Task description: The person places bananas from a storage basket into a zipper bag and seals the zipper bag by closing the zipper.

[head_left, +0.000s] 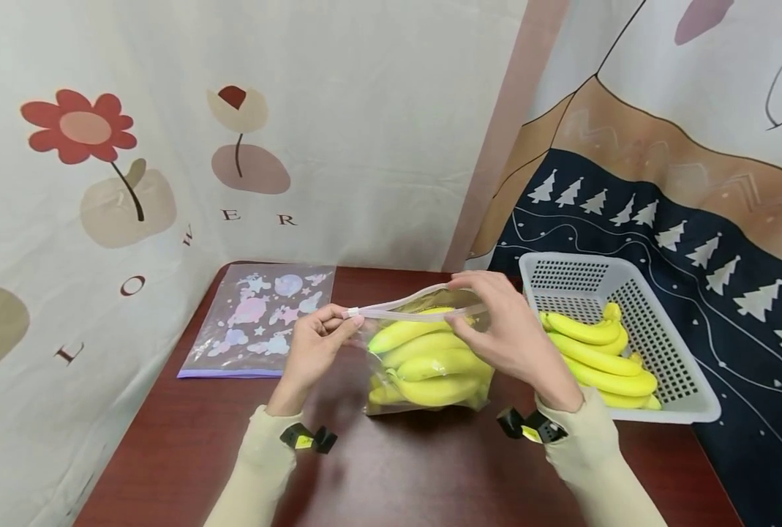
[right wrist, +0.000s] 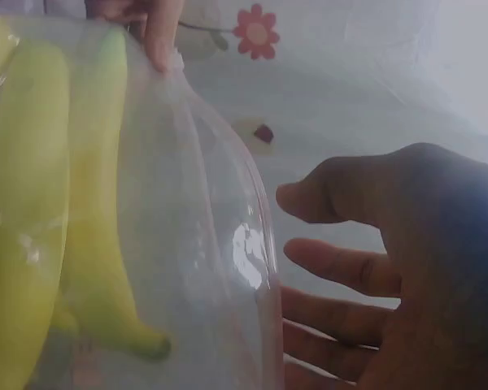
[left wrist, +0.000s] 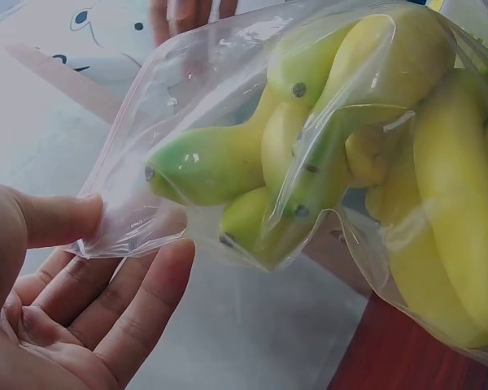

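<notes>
A clear zip bag [head_left: 372, 404] stands on the table with yellow bananas [head_left: 437, 364] inside, some with greenish tips. Its mouth gapes along the top, and a white slider [head_left: 351, 312] sits at the left end of the zip. My left hand [head_left: 313, 350] pinches that top left corner between thumb and fingers. On the other side, my right hand [head_left: 512, 333] is spread beside the right end of the mouth, thumb apart from the fingers. In the right wrist view the fingertips [right wrist: 305, 253] are right by the bag's edge, with nothing gripped.
To the right, a light grey plastic basket [head_left: 683, 351] holds more bananas [head_left: 604, 359]. A flat, patterned bag [head_left: 252, 329] with a purple edge lies at the back left of the dark red table [head_left: 391, 476]. Printed curtains [head_left: 377, 146] hang close behind.
</notes>
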### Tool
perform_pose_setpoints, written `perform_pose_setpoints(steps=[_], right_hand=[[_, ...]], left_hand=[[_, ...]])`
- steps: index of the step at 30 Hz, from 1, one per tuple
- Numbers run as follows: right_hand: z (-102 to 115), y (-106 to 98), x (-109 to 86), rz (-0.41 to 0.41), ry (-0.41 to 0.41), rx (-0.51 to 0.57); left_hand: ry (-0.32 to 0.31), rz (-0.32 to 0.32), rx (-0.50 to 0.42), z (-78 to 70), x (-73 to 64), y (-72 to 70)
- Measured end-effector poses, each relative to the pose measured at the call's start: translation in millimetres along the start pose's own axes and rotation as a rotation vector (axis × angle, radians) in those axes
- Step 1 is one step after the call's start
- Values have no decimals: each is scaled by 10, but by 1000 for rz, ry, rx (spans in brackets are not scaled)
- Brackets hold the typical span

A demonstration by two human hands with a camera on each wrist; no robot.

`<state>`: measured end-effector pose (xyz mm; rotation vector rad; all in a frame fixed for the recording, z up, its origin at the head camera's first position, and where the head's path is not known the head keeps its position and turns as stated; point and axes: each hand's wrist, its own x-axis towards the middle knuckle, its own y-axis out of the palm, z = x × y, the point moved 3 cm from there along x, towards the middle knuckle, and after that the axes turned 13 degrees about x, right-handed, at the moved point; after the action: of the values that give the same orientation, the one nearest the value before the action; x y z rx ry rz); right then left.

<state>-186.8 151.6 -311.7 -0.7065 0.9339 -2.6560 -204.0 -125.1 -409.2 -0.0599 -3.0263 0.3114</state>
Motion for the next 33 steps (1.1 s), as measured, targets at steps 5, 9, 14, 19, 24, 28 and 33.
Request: perform_pose_setpoints(steps=[5, 9, 14, 19, 24, 28, 33], right_hand=[[85, 209, 205, 131, -51, -4], [165, 396, 356, 200, -100, -30], [291, 651, 515, 282, -153, -60], [354, 857, 626, 311, -200, -101], [360, 949, 682, 272, -240, -115], [344, 967, 699, 247, -246, -120], [338, 955, 702, 243, -259, -68]], left_hand=[[6, 3, -2, -3, -5, -4], [30, 23, -4, 0, -12, -5], [85, 52, 11, 14, -9, -14], [138, 98, 15, 9, -12, -31], [175, 111, 37, 3, -20, -52], [190, 81, 52, 9, -24, -61], [229, 27, 92, -12, -37, -73]])
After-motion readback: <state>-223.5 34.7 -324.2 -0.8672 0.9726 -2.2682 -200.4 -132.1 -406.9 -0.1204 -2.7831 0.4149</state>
